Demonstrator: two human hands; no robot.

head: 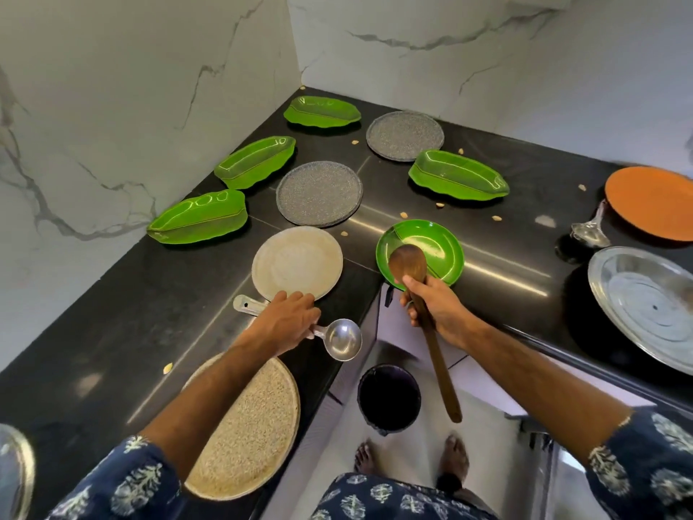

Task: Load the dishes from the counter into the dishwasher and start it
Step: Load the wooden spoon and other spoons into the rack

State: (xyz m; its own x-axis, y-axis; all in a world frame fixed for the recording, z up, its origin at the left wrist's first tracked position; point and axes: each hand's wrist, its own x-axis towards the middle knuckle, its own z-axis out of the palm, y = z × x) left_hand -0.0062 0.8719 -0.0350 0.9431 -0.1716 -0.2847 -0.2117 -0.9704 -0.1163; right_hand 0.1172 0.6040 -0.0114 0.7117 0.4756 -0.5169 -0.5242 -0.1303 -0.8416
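My right hand [435, 313] grips a long wooden spoon [408, 264], its bowl held over the round green plate [438, 245] at the counter's inner corner. My left hand [288, 320] holds the handle of a steel ladle [343, 339] lying on the black counter [112, 332] beside a beige plate [296, 262]. Several green leaf-shaped plates lie further back, among them one [198, 215] at the left and one [457, 174] at the right. Two grey speckled plates [318, 193] [405, 135] sit between them. No dishwasher is in view.
A woven round mat [251, 425] lies under my left forearm. At the right sit an orange plate [652, 202], a steel ladle [590, 230] and a large steel plate [645, 305]. A dark bucket [390, 397] stands on the floor by my bare feet. Marble walls close the corner.
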